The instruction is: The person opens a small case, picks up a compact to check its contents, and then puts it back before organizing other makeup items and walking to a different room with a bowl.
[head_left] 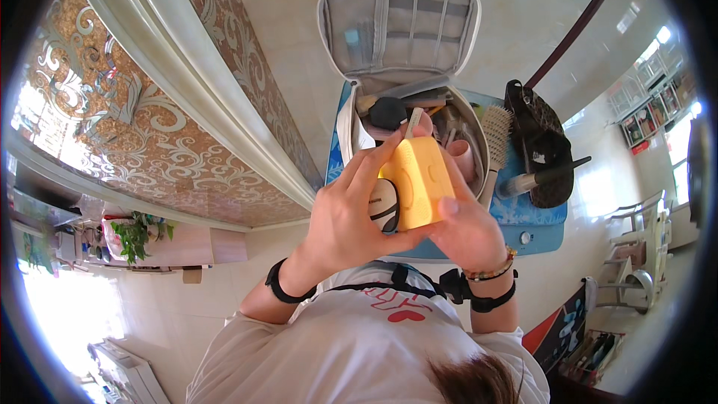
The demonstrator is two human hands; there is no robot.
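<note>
Both my hands hold a yellow box-like case [428, 183] with rounded edges, just in front of an open cosmetic bag [345, 129]. My left hand [340, 213] is closed around its left side. Between that hand and the case shows a pale round puff [383, 201] with a black band, perhaps a powder puff. My right hand [473, 233] grips the case from the right, thumb on its near corner. Inside the bag lie a black round puff [388, 113], a pink cup-shaped piece [460, 157] and several brushes and small items, partly hidden by my hands.
The bag's grey-lined lid [404, 23] stands raised at the back. On the blue patterned table [535, 238], a paddle hairbrush [494, 139], a large makeup brush [540, 177] and a dark patterned pouch [552, 131] lie right of the bag. A patterned wall panel [217, 157] borders the left.
</note>
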